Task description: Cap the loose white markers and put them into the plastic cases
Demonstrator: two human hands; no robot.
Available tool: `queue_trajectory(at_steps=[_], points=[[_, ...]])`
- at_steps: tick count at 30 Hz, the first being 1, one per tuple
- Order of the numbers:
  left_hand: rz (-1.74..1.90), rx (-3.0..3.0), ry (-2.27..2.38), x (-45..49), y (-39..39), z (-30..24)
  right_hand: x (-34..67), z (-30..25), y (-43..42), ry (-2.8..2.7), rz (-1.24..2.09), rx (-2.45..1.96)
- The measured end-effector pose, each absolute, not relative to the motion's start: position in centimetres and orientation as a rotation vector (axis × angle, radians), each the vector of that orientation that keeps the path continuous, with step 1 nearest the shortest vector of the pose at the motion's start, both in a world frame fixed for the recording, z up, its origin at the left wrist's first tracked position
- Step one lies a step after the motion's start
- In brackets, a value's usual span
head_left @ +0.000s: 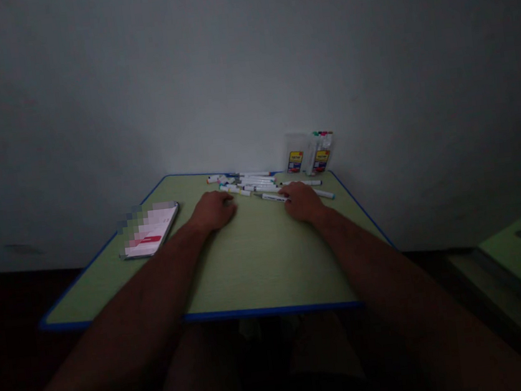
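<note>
My left hand (pixel 215 210) rests on the tabletop with its fingers loosely bent, thumb apart from the forefinger, and holds nothing. Just beyond its fingertips lies a white marker with yellow bands (pixel 242 191). My right hand (pixel 302 201) lies palm down on the right side of the table, fingers slightly apart. The end of a white marker (pixel 272 198) reaches its thumb and forefinger; whether they touch is hard to see. Another white marker with a light blue end (pixel 325 194) sticks out past its far side. More white markers (pixel 257 181) lie in a loose pile between and beyond both hands.
A clear case (pixel 295 156) with a yellow label stands at the table's back right. Beside it, a second clear case (pixel 321 158) holds several markers. On the left lies a phone (pixel 152 233) with a lit screen. The green table (pixel 268 263) has blue edges and meets a wall.
</note>
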State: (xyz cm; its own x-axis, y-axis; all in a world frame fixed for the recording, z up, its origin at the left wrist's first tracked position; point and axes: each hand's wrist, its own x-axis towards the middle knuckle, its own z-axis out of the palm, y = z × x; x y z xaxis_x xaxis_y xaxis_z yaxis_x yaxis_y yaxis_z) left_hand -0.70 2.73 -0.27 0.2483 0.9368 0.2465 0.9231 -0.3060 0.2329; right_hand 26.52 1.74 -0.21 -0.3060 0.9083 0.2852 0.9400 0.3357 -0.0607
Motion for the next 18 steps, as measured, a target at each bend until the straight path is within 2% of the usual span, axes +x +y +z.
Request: queue_trajectory(at_steps=[10,18], points=[[0.672,2.591,1.775,-0.2,3.7,-1.6,26.4,0.0,1.6,-2.317,-0.121,-1.694],[0.580,2.651,1.756,0.2,4.3,-2.7,26.7,0.0,1.6,-2.265,-0.065,-1.773]])
